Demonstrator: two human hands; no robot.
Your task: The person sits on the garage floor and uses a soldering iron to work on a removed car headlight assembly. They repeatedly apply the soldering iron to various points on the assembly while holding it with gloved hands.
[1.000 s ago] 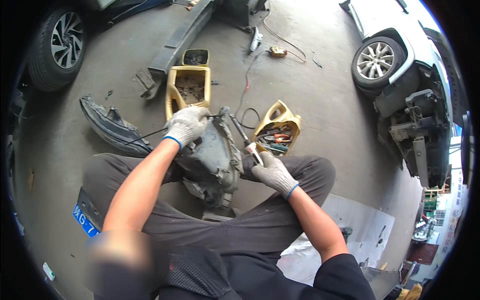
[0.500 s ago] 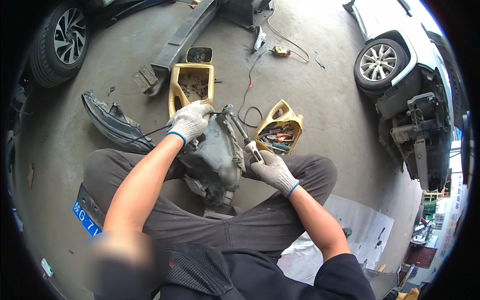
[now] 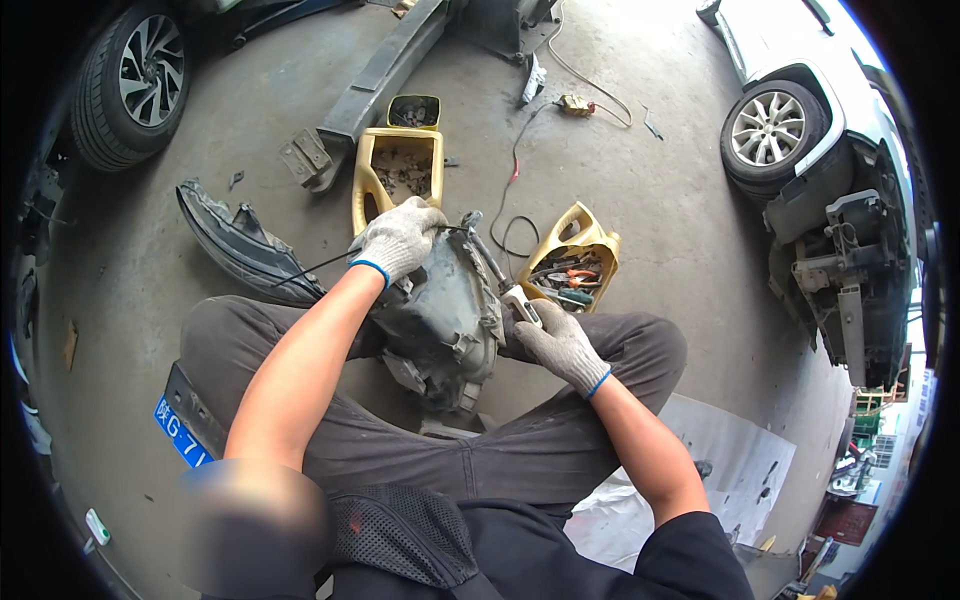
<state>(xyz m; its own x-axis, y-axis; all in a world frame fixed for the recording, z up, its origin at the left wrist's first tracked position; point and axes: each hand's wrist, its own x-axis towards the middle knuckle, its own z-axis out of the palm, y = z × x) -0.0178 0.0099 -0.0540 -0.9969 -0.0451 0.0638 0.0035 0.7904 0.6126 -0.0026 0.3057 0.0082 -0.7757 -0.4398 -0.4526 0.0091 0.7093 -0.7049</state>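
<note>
Between my legs lies a grey-black headlamp housing point(image 3: 445, 310), its top end pointing away from me. My left hand point(image 3: 400, 240), in a pale knitted glove, is closed around a thin black rod point(image 3: 312, 267). One end of the rod reaches the housing's upper edge; the other sticks out to the left. My gloved right hand point(image 3: 566, 350) grips the pale handle of a soldering iron point(image 3: 520, 303). Its metal shaft runs up along the housing's right side, and the tip is at the upper corner, close to the rod's end.
Two cut-open yellow jugs stand ahead: one with debris point(image 3: 400, 135), one with hand tools point(image 3: 600, 242). A curved dark car part point(image 3: 235, 240) lies left. A black cord point(image 3: 517, 170) crosses the floor from a yellowish power socket point(image 3: 576, 105). A partly dismantled white car point(image 3: 800, 130) stands right.
The whole view has shifted slightly, so everything sits a little further right. Both hands keep their grips; the iron's tip stays at the housing's upper corner.
</note>
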